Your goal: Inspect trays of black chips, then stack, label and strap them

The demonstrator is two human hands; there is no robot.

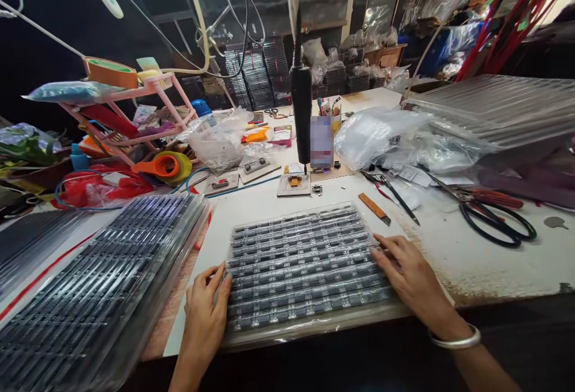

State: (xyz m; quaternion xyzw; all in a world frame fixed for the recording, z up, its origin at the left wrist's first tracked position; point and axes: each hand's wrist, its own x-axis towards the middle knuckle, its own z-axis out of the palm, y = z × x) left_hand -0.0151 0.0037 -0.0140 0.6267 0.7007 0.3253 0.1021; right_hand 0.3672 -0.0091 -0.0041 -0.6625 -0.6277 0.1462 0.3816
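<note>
A clear plastic tray (pixel 309 263) lies at the table's front edge, with rows of small dark parts showing in it. My left hand (pixel 204 305) grips its left side, thumb towards the tray. On the opposite side my right hand (pixel 406 275), with a silver bangle at the wrist, holds the right edge between thumb and fingers. Behind the tray, a black electric screwdriver (pixel 302 117) hangs upright with its tip over a small block fixture (pixel 294 184). A small metal part (pixel 317 189) lies beside that fixture.
Stacked filled trays (pixel 90 284) stand at the left. Scissors (pixel 494 218), pliers (pixel 395 191) and an orange-handled cutter (pixel 374 208) lie to the right. Plastic bags (pixel 386 134) heap behind them. A pink rack (pixel 135 105) with a tape roll stands at back left.
</note>
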